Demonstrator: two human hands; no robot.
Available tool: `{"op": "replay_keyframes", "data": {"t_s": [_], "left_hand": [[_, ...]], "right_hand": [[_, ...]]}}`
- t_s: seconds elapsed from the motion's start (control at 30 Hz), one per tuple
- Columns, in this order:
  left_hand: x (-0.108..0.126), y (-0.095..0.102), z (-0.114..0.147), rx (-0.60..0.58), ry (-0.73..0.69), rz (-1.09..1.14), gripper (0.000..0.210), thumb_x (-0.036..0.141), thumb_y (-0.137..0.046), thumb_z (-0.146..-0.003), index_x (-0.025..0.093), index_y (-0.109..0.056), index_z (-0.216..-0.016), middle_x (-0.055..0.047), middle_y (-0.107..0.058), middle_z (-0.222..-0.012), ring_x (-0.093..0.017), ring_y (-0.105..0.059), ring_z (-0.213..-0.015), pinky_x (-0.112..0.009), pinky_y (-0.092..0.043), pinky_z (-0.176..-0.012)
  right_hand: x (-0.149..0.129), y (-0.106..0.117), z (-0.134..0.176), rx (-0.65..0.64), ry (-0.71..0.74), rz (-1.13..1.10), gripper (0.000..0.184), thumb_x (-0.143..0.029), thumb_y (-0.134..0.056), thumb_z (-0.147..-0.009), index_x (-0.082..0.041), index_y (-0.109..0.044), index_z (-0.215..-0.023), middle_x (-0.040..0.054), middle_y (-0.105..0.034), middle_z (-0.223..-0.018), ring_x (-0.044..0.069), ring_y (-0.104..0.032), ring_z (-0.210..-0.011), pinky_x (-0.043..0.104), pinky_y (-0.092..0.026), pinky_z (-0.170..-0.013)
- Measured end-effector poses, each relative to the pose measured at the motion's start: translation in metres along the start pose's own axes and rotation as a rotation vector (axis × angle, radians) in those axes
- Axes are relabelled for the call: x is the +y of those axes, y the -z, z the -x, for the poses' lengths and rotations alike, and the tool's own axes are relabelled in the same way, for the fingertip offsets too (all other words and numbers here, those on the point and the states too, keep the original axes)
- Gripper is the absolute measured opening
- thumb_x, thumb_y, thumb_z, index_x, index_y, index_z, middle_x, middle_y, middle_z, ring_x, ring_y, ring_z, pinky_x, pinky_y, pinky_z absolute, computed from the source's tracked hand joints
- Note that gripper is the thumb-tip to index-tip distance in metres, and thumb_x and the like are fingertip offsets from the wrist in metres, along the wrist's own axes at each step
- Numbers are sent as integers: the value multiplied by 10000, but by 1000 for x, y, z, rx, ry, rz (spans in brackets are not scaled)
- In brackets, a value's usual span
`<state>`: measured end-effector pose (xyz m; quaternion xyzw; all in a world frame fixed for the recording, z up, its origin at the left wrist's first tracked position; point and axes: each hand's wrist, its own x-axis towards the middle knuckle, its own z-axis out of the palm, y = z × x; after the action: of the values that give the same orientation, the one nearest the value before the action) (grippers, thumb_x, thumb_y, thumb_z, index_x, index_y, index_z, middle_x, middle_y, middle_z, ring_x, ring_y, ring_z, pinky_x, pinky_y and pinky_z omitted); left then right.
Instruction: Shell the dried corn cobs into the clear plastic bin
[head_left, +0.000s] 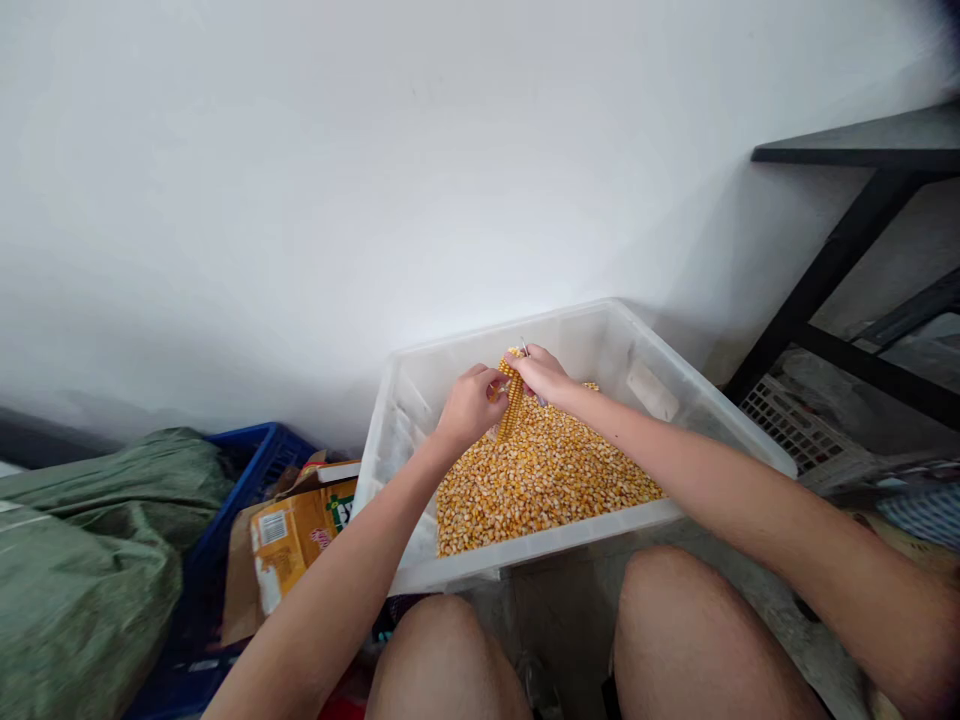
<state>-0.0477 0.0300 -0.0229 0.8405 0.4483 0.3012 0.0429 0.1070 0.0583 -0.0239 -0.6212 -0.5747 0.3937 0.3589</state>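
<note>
An ear of corn [511, 408], with rows of yellow kernels, is tilted above a heap of loose corn kernels [547, 480] in a translucent plastic bin [525, 548]. My left hand [471, 402] is closed at the ear's left side, thumb and forefinger curled against it; its other fingers are partly hidden. My right hand [546, 374] is closed at the upper right of the ear, its thumb against the kernels. A slim metal tool [524, 347] pokes out of the right fist; most of it is covered, so its kind is unclear.
A white wall [420, 180] rises behind the bin. To the left are a blue crate [247, 465], a green sack [90, 570] and a cardboard box [244, 560] holding yellow packaging. On the right stand a dark-framed table [840, 255] and a white plastic basket [802, 425]. My knees are close to the bin's front.
</note>
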Motion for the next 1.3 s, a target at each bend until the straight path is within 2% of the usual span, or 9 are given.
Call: {"op": "replay_keyframes", "data": {"t_s": [0.3,0.47,0.63,0.7,0.8,0.93,1.03,1.17,1.3], "left_hand": [[3,3,0,-53,35,93,260,92,-543,-665,157,-641,-896,-11,-621,-743,-130,-552,-653,-254,-442,-657],[1,2,2,-105,-2,40,87,109,-558,-637,166,-567,-701,1,-559,-669,-124,-497,-612,-251,-386,-588],[3,3,4,-65,-17,65,198,153,-565,-702,172,-661,-874,-19,-594,-778,-124,-524,-648,-257,-414,-640],[5,4,5,-67,-19,69,95,196,-570,-736,169,-660,-725,-33,-596,-783,-122,-532,-654,-261,-417,-657],[8,7,4,-50,26,80,290,283,-599,-757,165,-512,-507,-24,-551,-666,-117,-504,-610,-265,-401,-634],[3,7,1,134,297,256,275,444,-581,-808,174,-584,-754,-22,-600,-727,-146,-553,-689,-270,-424,-656],[-4,2,-2,57,521,532,456,588,-499,-839,196,-583,-1056,-51,-651,-881,-184,-606,-799,-298,-455,-693],[-5,-8,-3,-65,472,741,516,621,-436,-866,162,-599,-1037,-77,-654,-977,-209,-599,-913,-327,-453,-812],[0,-11,0,-120,429,882,493,596,-469,-865,136,-586,-1000,-78,-659,-923,-210,-598,-883,-326,-456,-812]], "right_hand": [[-1,3,-1,-69,34,39,341,-531,-468,-855,-201,-541,-895,8,-589,-649,149,-554,-482,242,-370,-415],[1,3,-3,-99,111,89,319,-513,-509,-840,-197,-543,-876,5,-589,-644,134,-548,-496,224,-355,-430],[4,5,-7,-104,76,50,326,-518,-493,-858,-199,-543,-900,8,-581,-625,147,-544,-476,244,-379,-426],[5,8,-10,-90,76,10,326,-519,-486,-866,-199,-540,-897,2,-563,-594,152,-540,-468,245,-376,-414],[6,12,-15,-57,82,-54,303,-496,-479,-882,-199,-536,-867,-10,-527,-553,141,-509,-442,237,-359,-394],[6,12,-18,-90,125,-183,247,-427,-495,-892,-193,-525,-821,-20,-520,-574,107,-470,-423,218,-359,-385],[4,7,-14,-156,177,-242,244,-425,-513,-892,-191,-538,-828,-29,-513,-562,100,-463,-414,210,-360,-378],[0,0,-6,-225,166,-276,243,-428,-511,-901,-194,-537,-838,-52,-445,-464,108,-437,-370,209,-332,-349],[0,-2,-4,-250,151,-310,230,-396,-505,-911,-189,-532,-814,-56,-430,-456,101,-417,-355,204,-325,-336]]}}
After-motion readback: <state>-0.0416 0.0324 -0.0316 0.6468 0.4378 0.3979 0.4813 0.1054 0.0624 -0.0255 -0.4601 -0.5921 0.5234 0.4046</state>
